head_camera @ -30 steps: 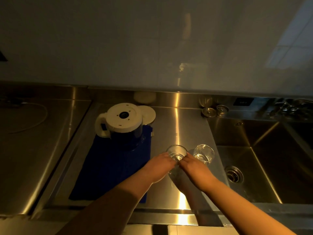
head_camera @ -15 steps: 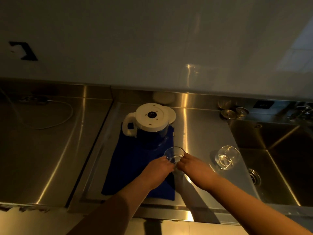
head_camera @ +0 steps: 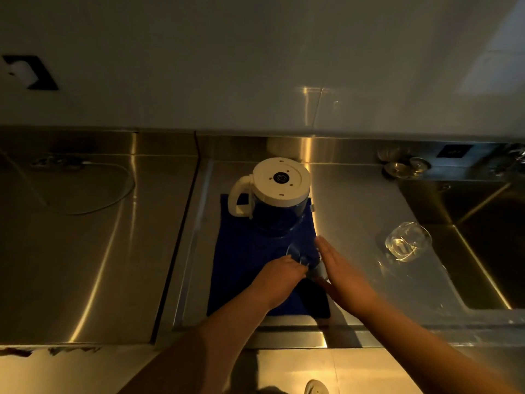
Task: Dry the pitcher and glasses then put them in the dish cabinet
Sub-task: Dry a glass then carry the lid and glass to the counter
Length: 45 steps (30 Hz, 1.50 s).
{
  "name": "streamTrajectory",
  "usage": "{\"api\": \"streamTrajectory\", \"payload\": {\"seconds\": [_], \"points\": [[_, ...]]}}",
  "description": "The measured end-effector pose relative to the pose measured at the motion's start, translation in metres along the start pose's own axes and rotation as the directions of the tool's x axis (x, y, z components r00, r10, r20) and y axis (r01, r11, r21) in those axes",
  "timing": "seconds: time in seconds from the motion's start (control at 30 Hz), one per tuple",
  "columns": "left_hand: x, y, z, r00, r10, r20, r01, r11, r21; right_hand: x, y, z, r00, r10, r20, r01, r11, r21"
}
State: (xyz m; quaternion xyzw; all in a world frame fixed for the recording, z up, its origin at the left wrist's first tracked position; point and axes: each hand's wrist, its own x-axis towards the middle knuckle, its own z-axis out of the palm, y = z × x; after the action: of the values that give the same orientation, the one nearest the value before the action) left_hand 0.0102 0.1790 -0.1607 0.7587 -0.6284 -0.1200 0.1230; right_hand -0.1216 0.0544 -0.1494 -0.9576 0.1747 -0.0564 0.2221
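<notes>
Fingers of left hand (head_camera: 279, 277) grip glass (head_camera: 298, 255) over blue towel (head_camera: 250, 251); right hand (head_camera: 342, 275) flat alongside, just right; I judge left nearer.

The counter (head_camera: 355, 211) and sink (head_camera: 483, 223) look like brushed steel, smooth and shiny with streaked glare. The cloth (head_camera: 244, 251) is matt blue fabric. The pitcher (head_camera: 277, 200) has a clear body with matt white plastic base and handle. Both glasses (head_camera: 407, 241) are clear and glossy. The wall (head_camera: 255, 66) is smooth, faintly reflective.
</notes>
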Motion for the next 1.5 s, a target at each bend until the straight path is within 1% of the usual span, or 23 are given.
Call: {"api": "streamTrajectory", "payload": {"seconds": [0.03,0.07,0.13,0.17,0.2,0.27,0.37,0.43,0.5,0.57,0.77,0.87,0.97,1.07,1.23,1.3,1.37,1.43,1.5], "points": [[0.0,-0.001,0.0,1.0,0.014,0.006,-0.014,1.0,0.005,0.0,-0.003,0.005,0.999,0.053,0.005,-0.053,0.993,0.102],[0.0,-0.002,-0.001,0.999,0.033,0.006,-0.033,0.999,0.005,0.001,-0.005,0.008,0.996,0.091,-0.016,-0.087,0.982,0.166],[0.0,-0.002,-0.003,0.996,0.09,-0.012,-0.09,0.996,0.001,0.005,-0.008,0.015,0.987,0.147,-0.069,-0.125,0.96,0.25],[0.0,-0.002,-0.004,0.993,0.118,-0.031,-0.117,0.993,0.022,0.006,-0.009,0.018,0.986,0.144,-0.082,-0.118,0.959,0.259],[0.001,-0.002,-0.004,0.99,0.135,-0.049,-0.132,0.989,0.067,0.006,-0.008,0.023,0.986,0.136,-0.097,-0.109,0.964,0.242],[0.0,-0.001,-0.006,0.99,0.13,-0.059,-0.118,0.977,0.177,0.005,-0.001,0.032,0.983,0.137,-0.123,-0.112,0.975,0.194],[0.002,-0.005,-0.013,0.992,0.123,-0.034,-0.105,0.94,0.326,0.005,-0.004,0.032,0.978,0.159,-0.138,-0.131,0.972,0.193],[0.004,-0.01,-0.017,0.99,0.135,-0.04,-0.11,0.92,0.376,0.007,-0.007,0.031,0.981,0.142,-0.135,-0.119,0.978,0.169],[0.007,-0.01,-0.017,0.982,0.187,0.024,-0.178,0.881,0.439,0.01,-0.008,0.034,0.986,0.101,-0.135,-0.086,0.99,0.116],[0.008,-0.007,-0.019,0.981,0.173,0.092,-0.196,0.86,0.472,0.012,-0.009,0.037,0.988,0.099,-0.121,-0.088,0.992,0.091],[-0.001,-0.01,-0.012,0.995,0.056,0.079,-0.089,0.86,0.502,0.016,-0.015,0.041,0.99,0.085,-0.109,-0.082,0.996,0.035],[-0.008,-0.018,-0.007,0.995,0.011,0.103,-0.064,0.845,0.531,0.017,-0.017,0.048,0.996,0.043,-0.081,-0.051,0.994,-0.099],[-0.008,-0.018,-0.003,0.994,0.008,0.112,-0.069,0.83,0.554,0.016,-0.016,0.055,0.995,0.075,-0.068,-0.086,0.979,-0.182],[-0.005,-0.013,-0.002,0.997,-0.015,0.08,-0.031,0.84,0.541,0.019,-0.012,0.055,0.996,0.06,-0.066,-0.073,0.977,-0.202],[0.0,-0.013,0.0,0.996,-0.052,0.074,0.005,0.849,0.528,0.026,-0.006,0.047,0.989,0.142,0.044,-0.132,0.976,-0.173],[-0.003,-0.014,0.001,0.995,-0.069,0.07,0.021,0.844,0.536,0.029,-0.006,0.041,0.993,0.104,0.063,-0.092,0.98,-0.179],[-0.007,-0.017,0.003,0.992,-0.115,0.054,0.073,0.859,0.507,0.03,-0.007,0.034,0.997,0.044,0.056,-0.032,0.98,-0.195],[-0.008,-0.021,0.003,0.984,-0.179,0.017,0.155,0.891,0.426,0.03,-0.01,0.028,0.999,-0.017,0.036,0.024,0.979,-0.203],[-0.008,-0.024,0.0,0.978,-0.208,0.01,0.192,0.919,0.344,0.033,-0.014,0.025,0.997,-0.069,0.026,0.073,0.976,-0.204]]}}
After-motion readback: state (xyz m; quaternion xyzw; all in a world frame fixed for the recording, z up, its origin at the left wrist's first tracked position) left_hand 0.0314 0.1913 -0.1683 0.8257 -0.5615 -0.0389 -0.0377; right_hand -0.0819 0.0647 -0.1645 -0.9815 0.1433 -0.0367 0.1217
